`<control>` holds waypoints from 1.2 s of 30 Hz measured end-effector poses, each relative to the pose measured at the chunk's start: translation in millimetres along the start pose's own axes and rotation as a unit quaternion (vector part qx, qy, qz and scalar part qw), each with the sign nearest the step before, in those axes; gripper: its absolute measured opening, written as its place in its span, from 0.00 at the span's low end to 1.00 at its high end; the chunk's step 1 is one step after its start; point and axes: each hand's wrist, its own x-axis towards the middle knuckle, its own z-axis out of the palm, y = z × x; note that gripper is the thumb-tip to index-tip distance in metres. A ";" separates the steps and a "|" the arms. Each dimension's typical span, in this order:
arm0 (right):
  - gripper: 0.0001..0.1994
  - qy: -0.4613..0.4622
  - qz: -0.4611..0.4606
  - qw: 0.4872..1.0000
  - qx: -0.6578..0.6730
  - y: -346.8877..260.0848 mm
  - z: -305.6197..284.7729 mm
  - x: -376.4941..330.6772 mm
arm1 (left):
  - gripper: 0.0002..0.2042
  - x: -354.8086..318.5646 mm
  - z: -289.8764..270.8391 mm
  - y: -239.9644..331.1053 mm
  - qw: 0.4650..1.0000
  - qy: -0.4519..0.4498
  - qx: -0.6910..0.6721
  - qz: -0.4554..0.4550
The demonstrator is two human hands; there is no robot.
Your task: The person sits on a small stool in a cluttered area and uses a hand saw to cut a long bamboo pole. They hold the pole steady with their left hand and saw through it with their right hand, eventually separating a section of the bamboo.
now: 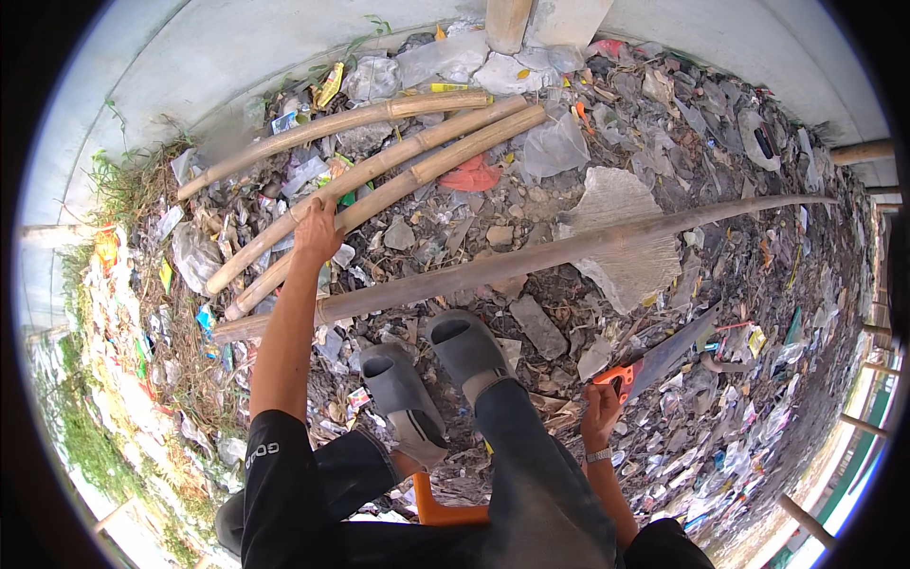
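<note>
Three cut bamboo poles lie roughly side by side ahead of me: a far one (322, 128), a middle one (417, 147) and a near one (464, 156). My left hand (318, 230) reaches over the near pole, its fingers closed round the middle one. In my right hand (599, 417), low on the right, is a handsaw (671, 353), gripped by its orange handle with the blade pointing away to the upper right. A longer, darker bamboo pole (455, 277) stretches across the ground between my feet and the shorter poles.
Litter and plastic scraps cover the ground. A flat broken concrete slab (621, 270) lies under the long pole, with a brick-like block (538, 327) nearer. A pale wall (237, 57) curves behind. Something orange (445, 512) shows beneath me. My grey sandals (403, 384) stand close to the long pole.
</note>
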 end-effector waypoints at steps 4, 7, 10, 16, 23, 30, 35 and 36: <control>0.10 -0.011 0.001 0.999 -0.036 5.1 3.7 -11.4 | 0.36 14.9 13.4 31.5 0.999 -0.010 0.037 0.023; 0.09 -0.017 0.015 0.999 -0.025 2.0 8.3 -15.6 | 0.37 22.6 43.4 25.0 0.996 0.030 0.061 0.054; 0.06 0.003 0.001 0.999 -0.051 8.7 8.8 -15.3 | 0.37 23.9 47.9 21.3 0.996 0.054 0.059 0.024; 0.26 0.084 -0.060 0.945 -0.311 40.0 -23.2 -19.1 | 0.27 -4.6 -0.7 38.4 0.983 0.163 -0.069 0.044; 0.26 0.024 -0.058 0.948 -0.311 63.9 -18.5 -0.9 | 0.21 -66.2 -77.8 39.3 0.967 0.215 -0.082 0.111; 0.29 0.008 -0.024 0.953 -0.301 91.9 -24.5 2.0 | 0.25 -90.1 -81.3 77.4 0.991 0.000 -0.042 0.124; 0.29 -0.022 0.008 0.956 -0.293 91.7 -28.8 5.6 | 0.32 -94.5 -56.0 75.3 0.981 -0.019 -0.079 0.179; 0.28 -0.016 -0.007 0.955 -0.296 96.2 -30.8 7.5 | 0.32 -93.5 -57.5 76.8 0.979 -0.025 -0.081 0.185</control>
